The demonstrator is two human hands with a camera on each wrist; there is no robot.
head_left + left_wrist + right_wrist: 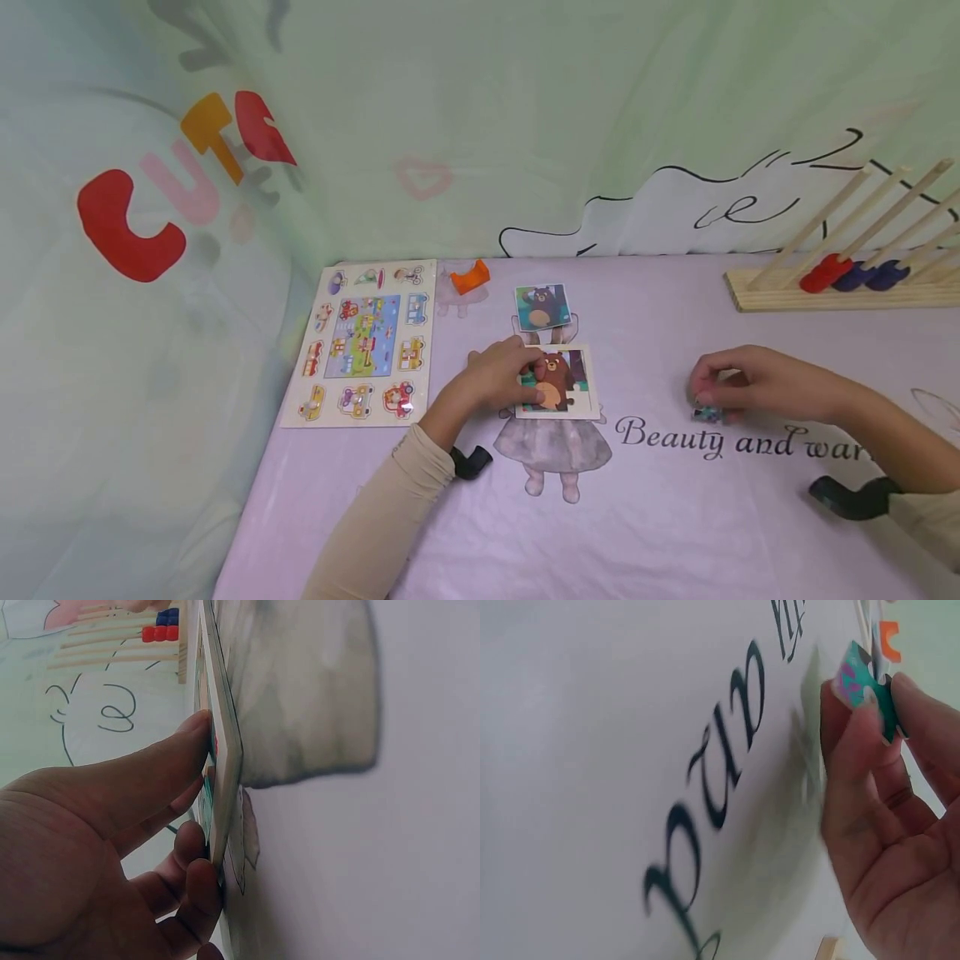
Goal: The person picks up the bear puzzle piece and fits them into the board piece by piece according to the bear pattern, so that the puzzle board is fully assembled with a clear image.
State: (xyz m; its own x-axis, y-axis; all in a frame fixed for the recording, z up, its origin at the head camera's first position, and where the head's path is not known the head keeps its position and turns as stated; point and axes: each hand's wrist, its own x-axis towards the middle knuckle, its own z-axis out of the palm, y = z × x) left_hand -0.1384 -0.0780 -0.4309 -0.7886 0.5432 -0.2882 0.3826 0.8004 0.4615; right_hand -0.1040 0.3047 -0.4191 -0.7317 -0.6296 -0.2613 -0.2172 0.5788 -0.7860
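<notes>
My left hand (498,377) lies over the left side of a bear jigsaw puzzle (555,379) in a pale frame. In the left wrist view, the thumb (169,761) and fingertips touch the face and edge of the puzzle board (225,772). Pale backing shows at the puzzle's lower right corner. Off to the right, my right hand (765,383) pinches a teal and purple jigsaw piece (866,690) just above the table; whether it is one piece or two I cannot tell. Behind the puzzle lies a bear picture card (543,307).
A vehicle peg puzzle board (292,408) lies at the left. Near the back edge sits an orange block (470,277). A wooden rod stand (765,298) with red and blue beads is at the back right. The tablecloth (645,525) carries printed lettering and a figure.
</notes>
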